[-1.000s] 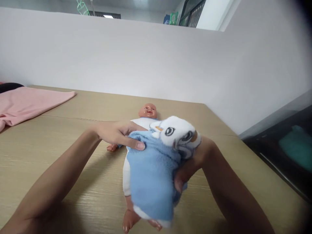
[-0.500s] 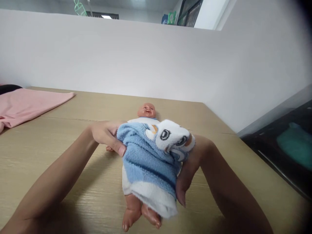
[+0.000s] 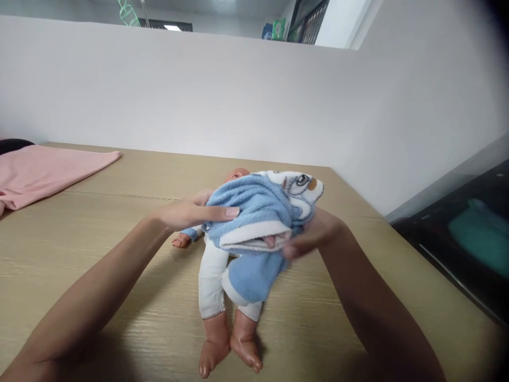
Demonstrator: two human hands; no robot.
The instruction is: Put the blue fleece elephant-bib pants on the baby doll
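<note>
A fluffy blue baby garment (image 3: 254,204) with white-edged openings and an animal face is held up over a baby doll (image 3: 212,273). My left hand (image 3: 191,213) grips its left side, thumb on top. My right hand (image 3: 314,233) is closed on the right side, partly behind the cloth and a little blurred. Fingertips show inside the upper white-edged opening. A second tube with a white cuff hangs below it, over the doll's legs. The doll lies on its back in white clothing with bare feet toward me. Its body and most of its head are hidden by the garment.
The doll lies on a wood-grain table (image 3: 119,265). A pink cloth (image 3: 51,170) is spread at the left, with something black behind it. A white wall (image 3: 199,95) rises behind the table. A dark glossy surface with a teal shape (image 3: 483,233) stands at the right.
The garment has been raised and turned, so its white-edged opening faces me and the doll's legs show. It covers more of the doll's head. My right hand has moved up.
</note>
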